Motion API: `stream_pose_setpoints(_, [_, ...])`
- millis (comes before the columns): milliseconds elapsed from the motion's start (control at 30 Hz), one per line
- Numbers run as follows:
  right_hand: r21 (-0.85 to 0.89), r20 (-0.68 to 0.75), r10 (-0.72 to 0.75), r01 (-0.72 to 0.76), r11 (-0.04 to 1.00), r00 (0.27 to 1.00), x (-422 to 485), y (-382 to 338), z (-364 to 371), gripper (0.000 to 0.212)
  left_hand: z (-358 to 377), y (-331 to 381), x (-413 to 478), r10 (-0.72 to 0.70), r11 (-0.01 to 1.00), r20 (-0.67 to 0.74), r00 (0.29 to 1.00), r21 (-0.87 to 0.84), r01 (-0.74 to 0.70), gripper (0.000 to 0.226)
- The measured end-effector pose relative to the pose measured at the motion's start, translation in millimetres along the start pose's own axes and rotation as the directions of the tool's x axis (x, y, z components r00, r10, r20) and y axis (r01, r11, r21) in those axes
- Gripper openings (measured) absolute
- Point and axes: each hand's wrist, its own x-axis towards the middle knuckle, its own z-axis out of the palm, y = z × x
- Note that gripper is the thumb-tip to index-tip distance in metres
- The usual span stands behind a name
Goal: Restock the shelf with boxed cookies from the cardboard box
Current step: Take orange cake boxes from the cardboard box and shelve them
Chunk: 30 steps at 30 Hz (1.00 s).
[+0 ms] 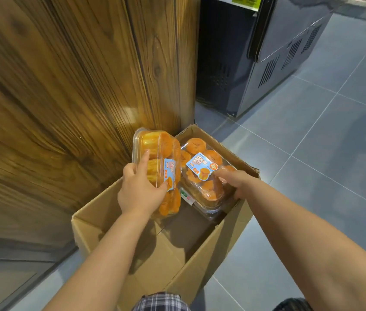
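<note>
L hand [140,191] is gripping the first cookie pack [158,151], a clear lidded tray of orange cookies w/ a blue label; thumb is curling over the lid by the label, one finger is lying straight up the tray's side, other fingers are hidden behind it; pack is being held on its long edge, tilted, above the far-left part of the cardboard box [96,212], top end close to the wood panel [65,86]; R hand [236,182] is gripping the second cookie pack [202,176], index finger stretching onto its blue label, remaining fingers curling round the near-right edge; that pack is lying lid-up, slightly tilted, in the box's far-right corner, just beside the first pack, touching or not I can't tell; box is standing open on the grey tiled floor [323,164], flaps up, left side close to the panel; near half of the box interior is showing bare cardboard bottom; open floor is stretching away to the right; a dark vented cabinet [267,70] is standing beyond the box, apart from it; both forearms are reaching fwd & down, L from lower centre, R from lower right, converging over the box.
</note>
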Motion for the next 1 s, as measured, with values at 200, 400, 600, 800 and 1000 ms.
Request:
stream_pose_setpoints(200, [0.263, -0.144, 0.004, 0.035, 0.964, 0.990, 8, 9, 7, 0.095, 5, -1, 2, -0.004, 1.000, -0.033, 0.999, -0.018, 0.003, 0.090])
stream_pose_setpoints(400, [0.430, -0.235, 0.033, 0.074, 0.900, 0.971, 11, 12, 17, 0.102, 1, -2, 3, -0.006, 1.000, -0.064, 0.998, -0.028, 0.005, 0.090])
stream_pose_setpoints(600, [0.589, -0.039, -0.021, 0.040, 0.807, 0.999, -1, 17, 22, 0.102, -16, 4, 0, -0.065, 0.998, -0.014, 0.998, -0.027, 0.065, 0.091])
stream_pose_setpoints(800, [0.341, -0.257, -0.105, 0.192, 0.920, 0.961, -88, -18, -6, 0.082, -80, 31, -24, -0.156, 0.986, 0.102, 0.982, -0.051, 0.162, 0.089])
stream_pose_setpoints(1000, [0.047, -0.219, -0.212, 0.228, 0.973, 0.952, -217, -61, -48, 0.079, -199, 69, -56, -0.253, 0.961, 0.219, 0.942, -0.059, 0.272, 0.087])
